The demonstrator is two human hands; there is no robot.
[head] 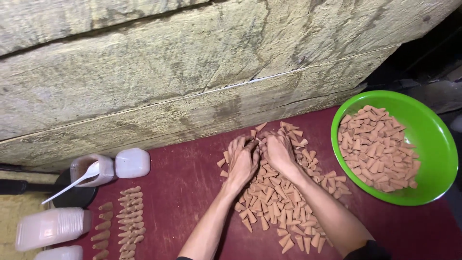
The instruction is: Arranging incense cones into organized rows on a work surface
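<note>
Both hands rest palm down on a pile of small terracotta-coloured cones [279,197] spread on the dark red floor [187,188]. The left hand [242,161] and the right hand [278,150] lie side by side at the far end of the pile, fingers curled loosely among the cones, gripping nothing clearly. To the right, a green bowl [433,144] holds more cones. On the left, cones stand in neat rows [131,216] near plastic containers [132,162].

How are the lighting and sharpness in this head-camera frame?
Head view: even light on the cones and both hands, left hand, right hand; green bowl sharp; top right corner falls into dark shadow; edges bend slightly.
</note>
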